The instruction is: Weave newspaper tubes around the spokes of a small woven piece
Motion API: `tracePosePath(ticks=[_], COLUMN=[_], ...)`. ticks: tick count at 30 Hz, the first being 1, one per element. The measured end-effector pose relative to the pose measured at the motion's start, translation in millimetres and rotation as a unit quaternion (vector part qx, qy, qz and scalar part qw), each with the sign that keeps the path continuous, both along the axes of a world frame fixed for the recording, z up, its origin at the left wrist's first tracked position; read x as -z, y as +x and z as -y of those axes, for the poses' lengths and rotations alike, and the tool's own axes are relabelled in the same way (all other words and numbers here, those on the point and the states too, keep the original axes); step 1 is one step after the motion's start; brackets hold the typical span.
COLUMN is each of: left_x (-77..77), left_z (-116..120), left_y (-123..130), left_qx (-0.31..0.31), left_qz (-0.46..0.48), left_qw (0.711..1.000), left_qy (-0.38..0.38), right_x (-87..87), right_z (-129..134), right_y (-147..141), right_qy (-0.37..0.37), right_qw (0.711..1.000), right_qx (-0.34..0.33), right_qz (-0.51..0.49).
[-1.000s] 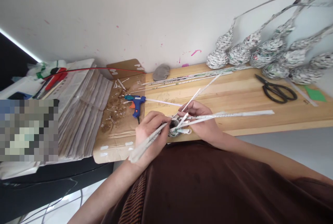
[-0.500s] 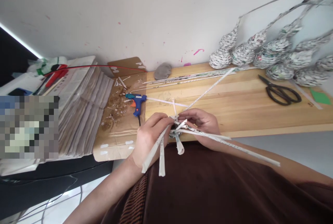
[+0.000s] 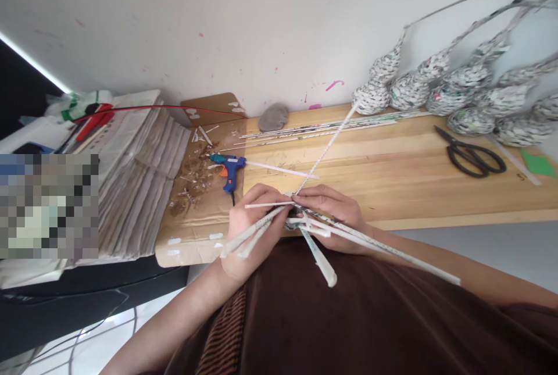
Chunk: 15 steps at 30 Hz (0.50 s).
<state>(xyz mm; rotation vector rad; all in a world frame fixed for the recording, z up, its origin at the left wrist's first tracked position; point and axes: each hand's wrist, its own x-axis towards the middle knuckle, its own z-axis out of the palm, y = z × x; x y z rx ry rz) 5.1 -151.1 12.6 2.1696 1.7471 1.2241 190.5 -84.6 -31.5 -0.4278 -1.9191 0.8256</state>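
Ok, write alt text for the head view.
A person's left hand holds a woven paper piece, the right hand touching it, white paper strips fanning out. Left, a blue glue gun lies on brown cardboard; right, black scissors and bulbous paper weavings sit on a wooden board.

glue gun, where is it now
In the head view, the glue gun lies left of centre on the cardboard, just beyond the left hand.

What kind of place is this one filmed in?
Probably a small craft workspace, though I can't tell whether it's a home or a shop: woven paper gourd shapes and black scissors on a wooden tabletop, a blue glue gun on cardboard.
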Motion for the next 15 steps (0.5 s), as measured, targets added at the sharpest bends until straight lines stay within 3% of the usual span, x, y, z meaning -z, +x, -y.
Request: tracePosePath(ticks=[6, 15], left_x=[-1.8, 1.4], left_z=[0, 1], left_y=[0, -1], left_qx=[-0.01, 0.032], left_qz=[0.008, 0.015], left_qw=[1.0, 0.999], left_qy=[-0.007, 0.007], right_x=[-7.3, -8.6], right_z=[-3, -3], right_y=[-2, 0], right_qy=[0.056, 0.022], right_qw=[0.998, 0.999], right_qx=[0.02, -0.003], right_qz=[0.033, 0.027])
